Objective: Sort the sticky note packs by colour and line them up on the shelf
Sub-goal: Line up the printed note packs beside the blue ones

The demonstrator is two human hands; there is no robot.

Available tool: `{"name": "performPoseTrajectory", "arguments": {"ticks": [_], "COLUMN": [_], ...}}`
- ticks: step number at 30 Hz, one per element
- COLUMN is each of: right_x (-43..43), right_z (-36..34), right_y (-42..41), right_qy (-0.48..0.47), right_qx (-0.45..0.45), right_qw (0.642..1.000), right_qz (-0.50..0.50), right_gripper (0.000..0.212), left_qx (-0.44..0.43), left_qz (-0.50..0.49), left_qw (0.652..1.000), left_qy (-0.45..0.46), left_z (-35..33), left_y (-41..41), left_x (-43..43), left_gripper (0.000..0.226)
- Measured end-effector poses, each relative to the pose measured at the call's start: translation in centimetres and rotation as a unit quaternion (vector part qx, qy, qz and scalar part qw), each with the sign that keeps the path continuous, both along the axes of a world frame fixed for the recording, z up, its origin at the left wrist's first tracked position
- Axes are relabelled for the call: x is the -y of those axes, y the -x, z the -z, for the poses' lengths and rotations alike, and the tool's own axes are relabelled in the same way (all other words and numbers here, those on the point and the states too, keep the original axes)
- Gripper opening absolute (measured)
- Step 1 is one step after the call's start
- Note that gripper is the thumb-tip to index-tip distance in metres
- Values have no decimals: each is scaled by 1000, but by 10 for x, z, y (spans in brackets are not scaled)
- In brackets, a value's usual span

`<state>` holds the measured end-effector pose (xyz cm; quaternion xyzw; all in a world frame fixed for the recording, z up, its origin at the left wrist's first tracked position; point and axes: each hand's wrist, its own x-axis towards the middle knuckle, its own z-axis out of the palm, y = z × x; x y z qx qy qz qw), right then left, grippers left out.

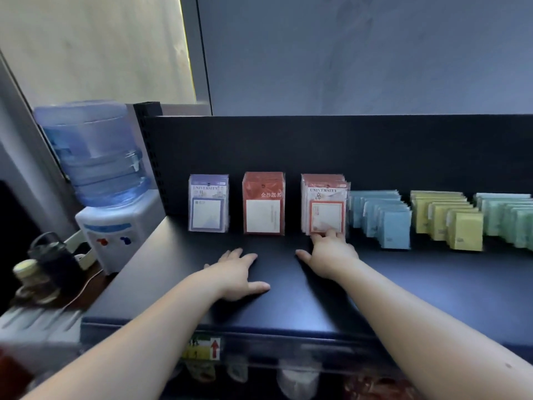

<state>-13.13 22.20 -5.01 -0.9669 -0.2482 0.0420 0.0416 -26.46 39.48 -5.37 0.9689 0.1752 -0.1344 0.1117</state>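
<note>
Red packs: upright, just beyond right hand
Right hand: straight fingertips touch front pack's base, gripping nothing
Left hand: flat, empty, farther

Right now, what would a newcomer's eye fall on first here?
Along the black metal shelf stand a purple stack of sticky note packs, a dark red stack, a red-and-white stack, then a pale blue row, a yellow row and a green row. The right hand touches the red-and-white stack; the left hand lies flat on the shelf.
</note>
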Motion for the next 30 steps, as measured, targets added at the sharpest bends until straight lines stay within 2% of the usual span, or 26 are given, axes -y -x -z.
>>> {"name": "performPoseTrajectory", "arguments": {"ticks": [7, 13, 21, 24, 30], "right_x": [10, 32, 50, 52, 52], "right_z": [-1, -4, -13, -15, -15], "right_y": [15, 38, 86, 102, 106], "right_qy": [-6, 1, -46, -32, -29], "right_qx": [-8, -26, -50, -69, -84], "right_qw": [999, 999, 998, 997, 996], "right_qz": [-32, -40, 5, 3, 16], "right_gripper": [54, 52, 49, 50, 49], "left_qx": [9, 22, 117, 101, 7], "left_qz": [2, 20, 41, 62, 73], "left_qw": [1000, 1000, 991, 993, 997], "left_qy": [0, 7, 47, 28, -8], "left_z": [-1, -10, -22, -28, -29], "left_y": [1, 9, 63, 86, 104], "left_x": [-1, -1, 3, 2, -8], "left_gripper": [90, 83, 71, 67, 54]}}
